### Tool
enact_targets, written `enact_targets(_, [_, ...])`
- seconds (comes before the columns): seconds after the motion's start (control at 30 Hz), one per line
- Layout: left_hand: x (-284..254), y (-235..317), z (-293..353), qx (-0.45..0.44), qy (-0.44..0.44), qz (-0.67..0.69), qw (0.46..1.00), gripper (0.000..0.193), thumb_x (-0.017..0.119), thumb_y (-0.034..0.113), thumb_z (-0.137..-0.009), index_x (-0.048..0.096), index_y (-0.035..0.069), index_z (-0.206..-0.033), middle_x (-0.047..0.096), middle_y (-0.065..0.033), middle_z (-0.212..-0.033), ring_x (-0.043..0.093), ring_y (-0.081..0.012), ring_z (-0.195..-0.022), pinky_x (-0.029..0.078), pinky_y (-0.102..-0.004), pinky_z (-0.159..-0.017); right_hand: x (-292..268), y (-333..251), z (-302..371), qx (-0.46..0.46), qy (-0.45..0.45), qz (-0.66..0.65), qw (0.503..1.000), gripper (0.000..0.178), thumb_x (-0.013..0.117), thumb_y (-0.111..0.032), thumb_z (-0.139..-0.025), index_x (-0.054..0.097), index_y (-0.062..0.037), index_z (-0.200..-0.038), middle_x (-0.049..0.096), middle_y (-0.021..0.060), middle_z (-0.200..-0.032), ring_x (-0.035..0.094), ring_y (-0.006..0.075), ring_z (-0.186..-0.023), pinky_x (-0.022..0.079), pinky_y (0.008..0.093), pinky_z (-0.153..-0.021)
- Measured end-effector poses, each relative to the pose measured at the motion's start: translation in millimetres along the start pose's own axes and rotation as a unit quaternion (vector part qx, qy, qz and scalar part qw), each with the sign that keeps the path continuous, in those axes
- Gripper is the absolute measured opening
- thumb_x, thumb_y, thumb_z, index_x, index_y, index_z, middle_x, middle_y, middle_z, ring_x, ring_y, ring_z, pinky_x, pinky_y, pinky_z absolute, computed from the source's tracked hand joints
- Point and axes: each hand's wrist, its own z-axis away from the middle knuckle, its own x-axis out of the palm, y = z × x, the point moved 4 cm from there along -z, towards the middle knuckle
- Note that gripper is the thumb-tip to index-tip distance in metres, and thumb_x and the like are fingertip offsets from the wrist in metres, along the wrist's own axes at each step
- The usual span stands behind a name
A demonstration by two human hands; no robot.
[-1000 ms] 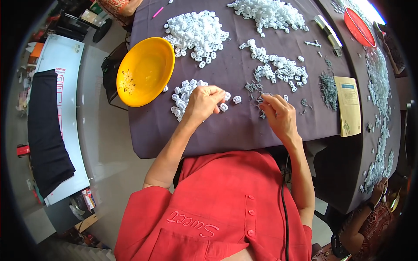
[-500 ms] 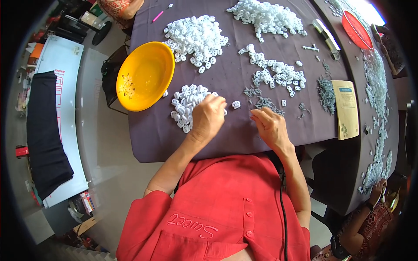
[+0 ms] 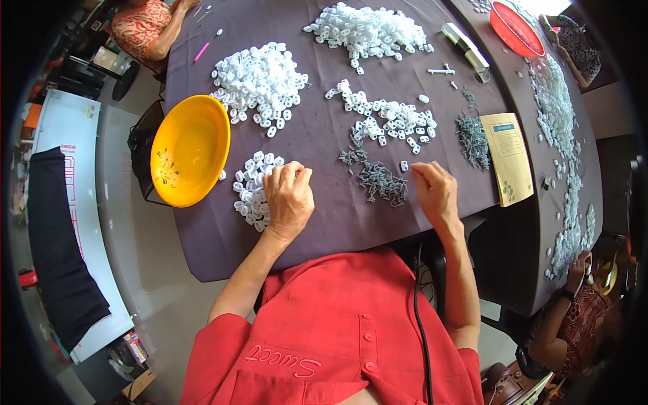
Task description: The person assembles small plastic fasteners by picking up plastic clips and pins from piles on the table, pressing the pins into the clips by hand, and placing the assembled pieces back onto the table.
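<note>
My left hand is closed, fingers curled down, at the right edge of a small pile of white oval plastic pieces with holes. Its fingertips are hidden, so anything in them does not show. My right hand is held with thumb and fingers pinched together, just right of a lone white piece. What it pinches, if anything, I cannot make out. Between my hands, nearer the right one, lies a heap of small grey screws. A loose group of white pieces spreads beyond it.
A yellow bowl stands at the table's left edge. Larger white piles lie farther off. To the right are more grey screws, a tan booklet and a red basket on another table. Other people sit far left and right.
The whole view has shifted. My right hand has moved right, away from the screw heap. The single white piece that lay between my hands no longer shows there.
</note>
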Motion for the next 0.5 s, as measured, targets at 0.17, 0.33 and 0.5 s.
enact_targets(0.17, [0, 10, -6, -0.032, -0.033, -0.009, 0.999, 0.020, 0.061, 0.000, -0.066, 0.064, 0.007, -0.085, 0.057, -0.0029, -0.095, 0.051, -0.0219, -0.090, 0.036, -0.0362, -0.077, 4, 11, -4, 0.010, -0.012, 0.025, 1.000, 0.008, 0.062, -0.002, -0.077, 0.064, -0.0042, -0.084, 0.059, 0.0090, -0.073, 0.060, 0.0252, -0.065, 0.046, 0.0325, -0.057])
enact_targets(0.33, [8, 28, -8, -0.023, -0.023, 0.037, 0.999, 0.016, 0.064, 0.003, -0.069, 0.065, 0.008, -0.084, 0.058, -0.0008, -0.094, 0.051, -0.0203, -0.089, 0.036, -0.0354, -0.076, 24, -11, -25, -0.020, -0.024, 0.023, 0.999, 0.008, 0.063, -0.005, -0.077, 0.065, -0.0064, -0.084, 0.058, 0.0076, -0.073, 0.059, 0.0259, -0.066, 0.046, 0.0340, -0.057])
enact_targets(0.5, [11, 31, -7, -0.031, -0.026, 0.041, 0.998, 0.015, 0.064, 0.003, -0.070, 0.065, 0.007, -0.084, 0.058, -0.0003, -0.093, 0.052, -0.0195, -0.088, 0.035, -0.0349, -0.076, 43, -21, -36, -0.038, -0.065, 0.045, 0.996, 0.004, 0.062, -0.008, -0.078, 0.064, -0.0077, -0.081, 0.058, 0.0070, -0.075, 0.060, 0.0264, -0.069, 0.048, 0.0355, -0.060])
